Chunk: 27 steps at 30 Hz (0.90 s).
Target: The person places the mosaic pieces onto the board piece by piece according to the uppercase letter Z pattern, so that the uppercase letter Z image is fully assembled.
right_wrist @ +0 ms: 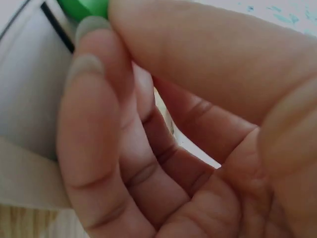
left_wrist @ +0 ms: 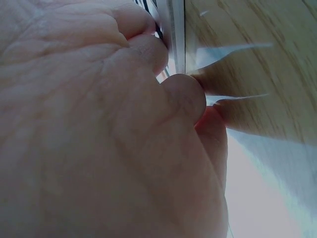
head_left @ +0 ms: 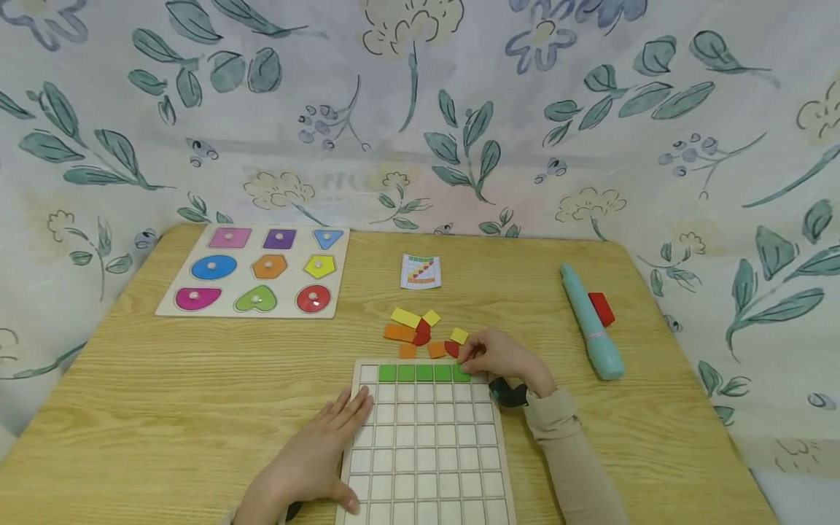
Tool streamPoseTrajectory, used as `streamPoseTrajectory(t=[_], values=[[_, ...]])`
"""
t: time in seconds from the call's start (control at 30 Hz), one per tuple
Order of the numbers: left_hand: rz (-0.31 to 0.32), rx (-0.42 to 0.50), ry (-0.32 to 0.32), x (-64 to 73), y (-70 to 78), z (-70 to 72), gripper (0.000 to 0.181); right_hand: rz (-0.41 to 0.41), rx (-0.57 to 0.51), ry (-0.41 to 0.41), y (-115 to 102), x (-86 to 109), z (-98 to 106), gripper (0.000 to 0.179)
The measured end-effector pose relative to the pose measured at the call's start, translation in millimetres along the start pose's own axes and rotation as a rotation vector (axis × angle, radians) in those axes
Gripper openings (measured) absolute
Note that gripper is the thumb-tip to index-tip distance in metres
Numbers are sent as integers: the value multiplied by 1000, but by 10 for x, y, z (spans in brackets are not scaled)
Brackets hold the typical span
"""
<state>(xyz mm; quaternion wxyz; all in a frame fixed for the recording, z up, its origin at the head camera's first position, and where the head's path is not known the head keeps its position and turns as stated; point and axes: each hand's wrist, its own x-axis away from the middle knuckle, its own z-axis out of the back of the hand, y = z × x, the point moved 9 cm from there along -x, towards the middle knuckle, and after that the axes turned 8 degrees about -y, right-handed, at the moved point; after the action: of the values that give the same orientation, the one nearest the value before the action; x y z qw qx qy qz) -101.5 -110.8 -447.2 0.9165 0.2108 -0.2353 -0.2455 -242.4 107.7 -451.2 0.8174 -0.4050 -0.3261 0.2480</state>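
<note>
A pale wooden grid board (head_left: 426, 438) lies at the near middle of the table. Along its far row runs a line of green square tiles (head_left: 415, 372), with the leftmost cell bare. My right hand (head_left: 502, 359) pinches the green tile (right_wrist: 85, 7) at the right end of that line between thumb and fingertips, over the far row. Its other fingers curl in below. Spread along the board's left edge, my left hand (head_left: 303, 461) rests with fingers straight and thumb on the near cells. The left wrist view shows mostly palm, and the fingertips there are partly hidden.
Loose yellow (head_left: 405, 317), orange (head_left: 398, 332) and red pieces (head_left: 422, 333) lie just beyond the board. Farther back is a small printed pattern card (head_left: 421, 271). A knobbed shape puzzle (head_left: 223, 311) sits back left; a turquoise stick-like object (head_left: 593, 328) and red block (head_left: 601, 309) lie right.
</note>
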Motion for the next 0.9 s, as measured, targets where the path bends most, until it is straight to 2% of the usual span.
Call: streamPoseTrajectory(t=[0.13, 0.3, 0.4, 0.53, 0.67, 0.8, 0.9], values=[[1, 7, -4, -7, 9, -2, 135, 21, 52, 59, 27, 14, 97, 15], [1, 8, -2, -8, 9, -1, 134, 13, -31, 237, 130, 8, 268, 26], [-1, 12, -3, -8, 5, -3, 134, 10, -85, 298, 182, -17, 302, 27], [-1, 8, -4, -8, -3, 1, 135, 5, -91, 336, 196, -62, 301, 30], [2, 2, -7, -12, -5, 6, 135, 6, 8, 363, 131, -117, 292, 36], [2, 3, -4, -9, 4, 7, 135, 17, 118, 326, 42, -183, 238, 34], [-1, -1, -1, -8, 11, 3, 135, 15, 157, 288, 8, -209, 199, 29]])
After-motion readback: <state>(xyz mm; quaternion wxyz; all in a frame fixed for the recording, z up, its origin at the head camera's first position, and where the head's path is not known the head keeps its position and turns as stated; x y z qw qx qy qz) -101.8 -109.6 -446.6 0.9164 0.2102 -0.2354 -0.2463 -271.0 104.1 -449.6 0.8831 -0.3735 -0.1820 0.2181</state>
